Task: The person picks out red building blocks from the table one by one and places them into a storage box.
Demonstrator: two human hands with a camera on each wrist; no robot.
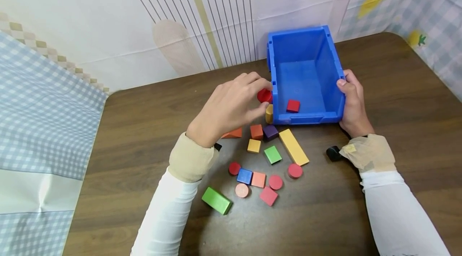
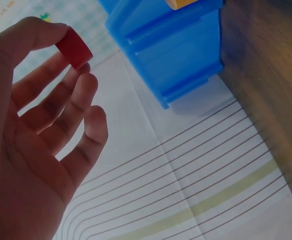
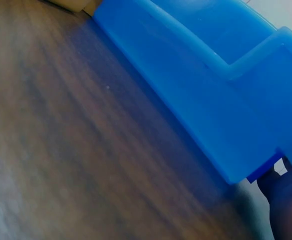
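Note:
My left hand [image 1: 231,105] pinches a red round block [image 2: 74,47] between thumb and fingertips, just outside the left wall of a blue plastic bin [image 1: 299,81]. In the left wrist view the block's curved side shows, and the other fingers are loosely bent below it. My right hand [image 1: 353,105] grips the bin's right wall near its front corner, thumb over the rim. Inside the bin a single red block [image 1: 293,106] lies near the front. Close to my left thumb, a yellow block [image 1: 269,114] stands against the bin's left side.
Several blocks lie before the bin, among them a long yellow block [image 1: 294,147], a green cube [image 1: 272,154], a purple block [image 1: 270,132], a blue cube [image 1: 244,176] and a green oblong block [image 1: 217,200]. A patterned cloth [image 1: 216,15] hangs behind the wooden table [image 1: 144,128].

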